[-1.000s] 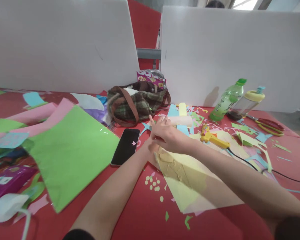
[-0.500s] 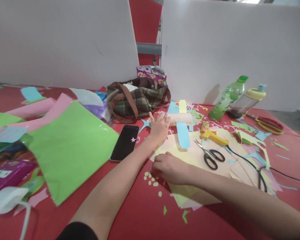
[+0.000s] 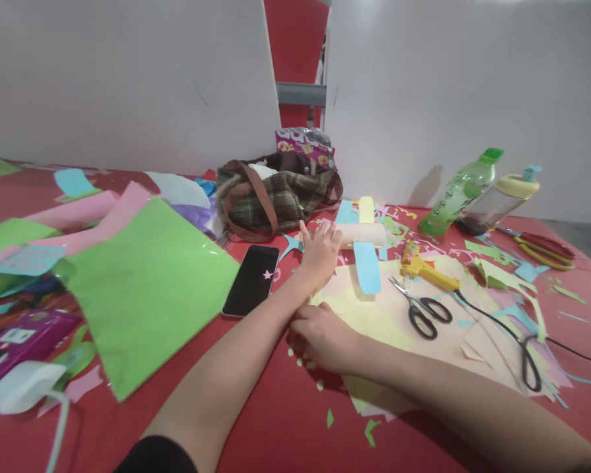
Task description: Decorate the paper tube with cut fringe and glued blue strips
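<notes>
My left hand [image 3: 321, 248] lies over the left end of a pale paper tube [image 3: 372, 235], fingers bent around it and the little finger lifted. A light blue rounded strip [image 3: 368, 268] and a yellow one [image 3: 366, 209] stick out from the tube like wings. Closer to me, my right hand [image 3: 325, 336] is closed, its fingertips curled down at several small yellow paper dots [image 3: 299, 361] on the red table. What those fingertips hold, if anything, is hidden. A black phone [image 3: 250, 281] lies left of both hands.
Black-handled scissors [image 3: 421, 310] and a yellow glue gun [image 3: 426, 270] with its cord rest on pale paper sheets [image 3: 398, 355]. Bottles [image 3: 460, 194] and red-yellow pliers [image 3: 542, 248] are at the right. A plaid bag [image 3: 280, 200] stands behind; green paper [image 3: 152, 302] lies left.
My right hand has shifted slightly left and down over the yellow dots. The left hand stays on the tube. The whole view has swung a little to the left.
</notes>
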Available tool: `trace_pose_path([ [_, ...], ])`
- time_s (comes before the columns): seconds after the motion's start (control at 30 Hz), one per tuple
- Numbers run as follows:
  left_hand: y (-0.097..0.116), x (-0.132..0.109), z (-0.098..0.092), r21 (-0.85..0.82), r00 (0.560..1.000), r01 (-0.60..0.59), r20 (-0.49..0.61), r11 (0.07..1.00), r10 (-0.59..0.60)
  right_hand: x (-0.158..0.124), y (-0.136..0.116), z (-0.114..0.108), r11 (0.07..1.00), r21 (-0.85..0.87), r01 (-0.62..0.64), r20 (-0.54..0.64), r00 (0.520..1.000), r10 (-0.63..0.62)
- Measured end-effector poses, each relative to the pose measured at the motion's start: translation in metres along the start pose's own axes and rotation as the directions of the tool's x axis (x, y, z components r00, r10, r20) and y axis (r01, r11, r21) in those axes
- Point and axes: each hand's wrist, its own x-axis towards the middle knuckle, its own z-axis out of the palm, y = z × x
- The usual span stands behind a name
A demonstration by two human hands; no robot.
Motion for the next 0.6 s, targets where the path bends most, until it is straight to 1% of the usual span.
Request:
trace_pose_path([
  [0.23, 0.0000, -0.0003, 0.0014, 0.015, 1.000, -0.009, -0.021, 1.000, 0.010, -0.0007, -0.0031, -0.0015, 0.999, 0.013, -0.036, 0.063, 0.997, 0.036],
  [0.47, -0.0004, -0.0004, 0.0025, -0.003, 0.999, -0.010, -0.033, 1.000, 0.010, -0.0019, -0.0045, -0.0049, 1.000, 0.020, -0.024, 0.039, 0.999, 0.023],
  [0.6, -0.0002, -0.0009, 0.0035, -0.005, 0.999, -0.007, -0.037, 1.000, 0.007, -0.0022, -0.0039, -0.0026, 1.000, 0.020, -0.021, 0.042, 0.999, 0.020],
])
